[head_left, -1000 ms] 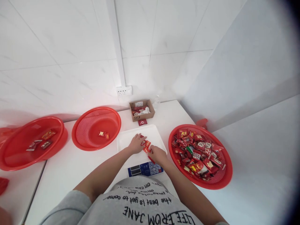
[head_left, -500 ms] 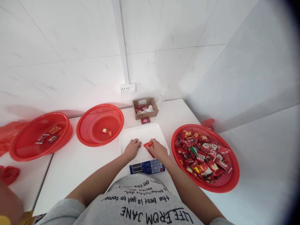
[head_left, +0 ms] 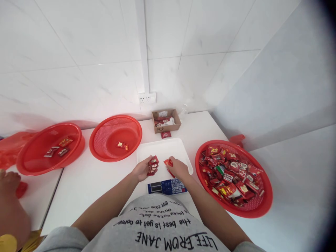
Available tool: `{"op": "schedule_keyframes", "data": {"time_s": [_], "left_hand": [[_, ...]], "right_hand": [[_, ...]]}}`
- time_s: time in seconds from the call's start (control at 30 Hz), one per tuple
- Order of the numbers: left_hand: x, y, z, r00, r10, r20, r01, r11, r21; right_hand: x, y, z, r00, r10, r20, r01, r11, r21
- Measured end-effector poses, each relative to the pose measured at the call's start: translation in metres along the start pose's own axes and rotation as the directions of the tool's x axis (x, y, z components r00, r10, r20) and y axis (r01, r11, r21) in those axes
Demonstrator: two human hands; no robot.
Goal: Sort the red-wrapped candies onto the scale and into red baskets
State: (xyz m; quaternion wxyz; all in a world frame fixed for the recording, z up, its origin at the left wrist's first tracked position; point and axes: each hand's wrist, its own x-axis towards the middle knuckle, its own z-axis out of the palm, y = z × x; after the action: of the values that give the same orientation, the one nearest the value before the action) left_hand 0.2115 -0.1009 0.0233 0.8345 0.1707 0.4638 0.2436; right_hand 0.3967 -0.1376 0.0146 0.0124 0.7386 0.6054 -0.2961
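Observation:
Palm turned up, my left hand (head_left: 142,169) is closed around several small red wrapped snack packets (head_left: 153,165). To its right, my right hand (head_left: 179,168) pinches a red packet (head_left: 168,163) with yellow print; part of that packet is hidden by the fingers. Both hands are over the white tray (head_left: 175,144) of a weighing scale. The scale's blue keypad panel (head_left: 167,187) shows just in front of my body. On the right, a red basket (head_left: 258,209) is heaped with red snack packets (head_left: 231,171).
Left of the scale stand a red mesh basket (head_left: 96,143) with a few packets and a red basin (head_left: 26,162) with several. Behind is a cardboard box (head_left: 168,127), with a red packet (head_left: 165,134) before it. Another person's hand (head_left: 9,182) is at far left.
My left hand has lifted and turned palm up, showing packets in it. My right hand stays over the tray with its packet. The other person's hand has come into view.

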Motion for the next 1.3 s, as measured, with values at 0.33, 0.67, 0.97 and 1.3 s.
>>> {"op": "schedule_keyframes", "data": {"time_s": [0.33, 0.67, 0.97, 1.3], "left_hand": [[-0.005, -0.001, -0.005, 0.993, -0.049, 0.108, 0.061, 0.992, -0.114], [-0.006, -0.008, 0.006, 0.991, -0.085, 0.107, 0.094, 0.992, -0.08], [-0.009, -0.007, 0.008, 0.968, -0.095, 0.233, 0.132, 0.98, -0.146], [-0.008, -0.009, 0.008, 0.972, -0.127, 0.197, 0.158, 0.975, -0.153]], "right_hand": [[-0.005, 0.003, 0.006, 0.999, 0.032, -0.042, -0.023, 0.981, 0.192], [-0.029, -0.033, -0.01, 0.976, -0.197, -0.093, 0.209, 0.724, 0.657], [-0.034, -0.03, -0.013, 0.959, -0.256, -0.118, 0.267, 0.689, 0.674], [-0.046, -0.03, -0.024, 0.934, -0.356, 0.011, 0.227, 0.618, 0.753]]}}
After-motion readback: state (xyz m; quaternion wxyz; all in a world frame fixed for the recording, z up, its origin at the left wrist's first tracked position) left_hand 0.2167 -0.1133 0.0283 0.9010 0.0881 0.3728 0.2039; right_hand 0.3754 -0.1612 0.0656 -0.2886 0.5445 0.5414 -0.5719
